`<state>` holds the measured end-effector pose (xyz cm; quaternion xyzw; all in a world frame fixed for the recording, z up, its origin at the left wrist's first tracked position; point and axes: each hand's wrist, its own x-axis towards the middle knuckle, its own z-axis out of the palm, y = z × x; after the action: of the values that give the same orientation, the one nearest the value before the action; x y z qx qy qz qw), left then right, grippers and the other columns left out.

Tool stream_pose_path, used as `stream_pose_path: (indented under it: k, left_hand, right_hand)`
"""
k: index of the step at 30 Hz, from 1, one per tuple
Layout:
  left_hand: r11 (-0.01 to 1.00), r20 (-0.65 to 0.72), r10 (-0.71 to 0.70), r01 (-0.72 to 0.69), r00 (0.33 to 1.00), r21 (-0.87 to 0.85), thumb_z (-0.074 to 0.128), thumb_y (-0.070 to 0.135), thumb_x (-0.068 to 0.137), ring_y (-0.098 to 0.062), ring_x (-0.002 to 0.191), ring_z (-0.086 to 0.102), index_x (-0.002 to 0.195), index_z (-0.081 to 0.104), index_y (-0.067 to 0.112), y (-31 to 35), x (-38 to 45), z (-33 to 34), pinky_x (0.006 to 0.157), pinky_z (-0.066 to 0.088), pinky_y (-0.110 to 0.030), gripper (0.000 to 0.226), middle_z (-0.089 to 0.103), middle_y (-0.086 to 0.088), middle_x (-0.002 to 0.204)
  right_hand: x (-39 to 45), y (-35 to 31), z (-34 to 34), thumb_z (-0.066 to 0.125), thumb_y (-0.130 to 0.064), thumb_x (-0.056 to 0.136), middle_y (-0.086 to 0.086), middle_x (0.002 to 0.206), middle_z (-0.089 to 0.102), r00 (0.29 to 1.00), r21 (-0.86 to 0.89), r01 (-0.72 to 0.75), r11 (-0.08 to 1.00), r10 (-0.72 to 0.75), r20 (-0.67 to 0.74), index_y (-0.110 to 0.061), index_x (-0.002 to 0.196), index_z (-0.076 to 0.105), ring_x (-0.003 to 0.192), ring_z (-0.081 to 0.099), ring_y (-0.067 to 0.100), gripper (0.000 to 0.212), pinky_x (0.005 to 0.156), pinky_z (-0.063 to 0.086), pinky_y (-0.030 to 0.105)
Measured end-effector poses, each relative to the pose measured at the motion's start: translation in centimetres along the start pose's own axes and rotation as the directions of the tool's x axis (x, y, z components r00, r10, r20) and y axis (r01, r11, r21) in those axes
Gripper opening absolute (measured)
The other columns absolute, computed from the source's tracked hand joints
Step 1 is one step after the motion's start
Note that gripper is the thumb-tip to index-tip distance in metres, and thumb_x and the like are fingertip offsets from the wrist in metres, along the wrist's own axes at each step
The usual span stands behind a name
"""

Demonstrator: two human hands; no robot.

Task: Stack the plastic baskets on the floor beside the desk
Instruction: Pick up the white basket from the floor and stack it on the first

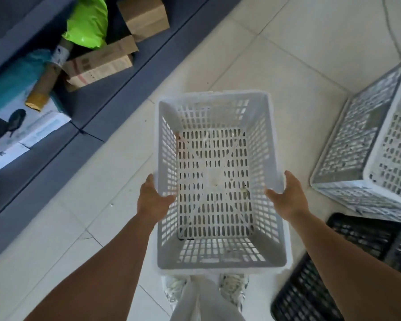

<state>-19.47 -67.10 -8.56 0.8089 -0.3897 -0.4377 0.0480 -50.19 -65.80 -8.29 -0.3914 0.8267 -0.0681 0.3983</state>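
White slotted basket held mid-frame above floor tiles, mouth up, level for nesting. Left hand and right hand grip opposite long rims, thumbs hooked inside. White baskets at right edge, black baskets lower right: likely stack targets.

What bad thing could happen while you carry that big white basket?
1. The white basket is gripped only at its side rims by the left hand and right hand, so it might tip or slip.
2. It hides most of the shoes, and the black basket lies close by on the floor, so tripping seems possible.
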Motion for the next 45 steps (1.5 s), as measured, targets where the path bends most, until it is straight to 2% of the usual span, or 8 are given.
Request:
stream_pose_path:
  k: [4,7,11,17,23,29,38,45]
  left_hand:
    - [1.0,-0.074,-0.009,0.01,0.997,0.015,0.074,0.012,0.076,-0.033,0.123,0.049,0.141,0.03,0.009,-0.8,2.6,1.8,0.091,0.043,-0.031,0.078,0.045,-0.013,0.137]
    - [0.999,-0.156,0.007,0.0,0.988,0.05,0.073,0.013,0.075,-0.034,0.112,0.052,0.136,0.039,0.007,-0.7,3.8,2.3,0.093,0.049,-0.041,0.07,0.043,-0.014,0.129]
    - [0.998,-0.193,0.003,0.009,0.981,0.063,0.069,0.014,0.072,-0.034,0.095,0.056,0.112,0.055,0.004,-0.8,3.9,2.2,0.077,0.054,-0.04,0.044,0.048,-0.014,0.111]
    - [1.0,-0.227,0.0,-0.004,0.974,-0.017,0.074,0.017,0.069,-0.034,0.096,0.054,0.113,0.056,0.006,-0.9,2.0,2.0,0.082,0.054,-0.048,0.049,0.046,-0.01,0.111]
    - [0.999,-0.246,-0.013,0.001,0.969,-0.049,0.071,0.016,0.075,-0.035,0.102,0.053,0.123,0.052,0.007,-0.7,-1.5,-1.9,0.09,0.05,-0.048,0.053,0.043,-0.011,0.12]
    - [0.996,-0.32,-0.037,0.009,0.947,-0.088,0.067,0.011,0.079,-0.034,0.104,0.053,0.127,0.05,0.004,-0.4,-6.5,-9.2,0.091,0.049,-0.041,0.051,0.044,-0.014,0.125]
    - [0.979,-0.453,-0.101,0.008,0.886,-0.202,0.069,0.015,0.077,-0.034,0.095,0.061,0.118,0.06,0.005,-0.6,-14.5,-18.8,0.086,0.054,-0.044,0.043,0.059,-0.015,0.114]
    - [0.923,-0.551,-0.274,0.054,0.788,-0.381,0.071,0.017,0.078,-0.034,0.093,0.058,0.114,0.061,0.001,-2.6,-22.0,-23.5,0.081,0.046,-0.037,0.04,0.056,-0.017,0.112]
  right_hand:
    - [2.5,0.6,2.8,0.069,-0.013,0.082,0.013,0.118,0.053,0.998,-0.002,0.0,1.0,0.0,-0.066,-0.007,0.125,0.045,0.108,0.055,0.033,0.049,0.078,0.044,0.031]
    - [3.9,0.4,3.9,0.065,-0.014,0.084,0.016,0.12,0.045,0.991,0.022,-0.01,1.0,0.013,-0.13,-0.006,0.128,0.042,0.108,0.048,0.032,0.05,0.084,0.044,0.035]
    - [4.5,0.4,4.3,0.06,-0.016,0.085,0.018,0.119,0.044,0.984,0.056,-0.072,0.996,0.08,-0.159,-0.005,0.121,0.048,0.106,0.042,0.032,0.04,0.084,0.04,0.034]
    - [3.1,0.4,3.7,0.064,-0.02,0.084,0.016,0.117,0.042,0.98,0.113,-0.093,0.989,0.111,-0.168,-0.01,0.125,0.05,0.106,0.049,0.04,0.045,0.093,0.048,0.049]
    - [-0.4,-1.7,1.9,0.06,-0.025,0.074,0.018,0.105,0.053,0.98,0.166,-0.085,0.982,0.113,-0.165,-0.012,0.086,0.051,0.088,0.054,0.034,0.02,0.071,0.049,0.038]
    - [-6.0,-7.1,-1.3,0.062,-0.021,0.081,0.019,0.112,0.059,0.989,0.175,-0.013,0.984,0.038,-0.14,-0.004,0.12,0.057,0.093,0.061,0.035,0.043,0.081,0.054,0.038]
    - [-13.7,-14.9,-5.7,0.063,-0.015,0.085,0.023,0.096,0.067,0.983,0.177,0.149,0.973,-0.126,-0.133,0.002,0.107,0.065,0.074,0.062,0.031,0.028,0.062,0.042,0.026]
    - [-19.2,-20.6,-6.8,0.07,-0.019,0.082,0.017,0.09,0.069,0.952,0.188,0.305,0.933,-0.299,-0.065,0.005,0.103,0.066,0.07,0.061,0.025,0.033,0.048,0.037,0.018]
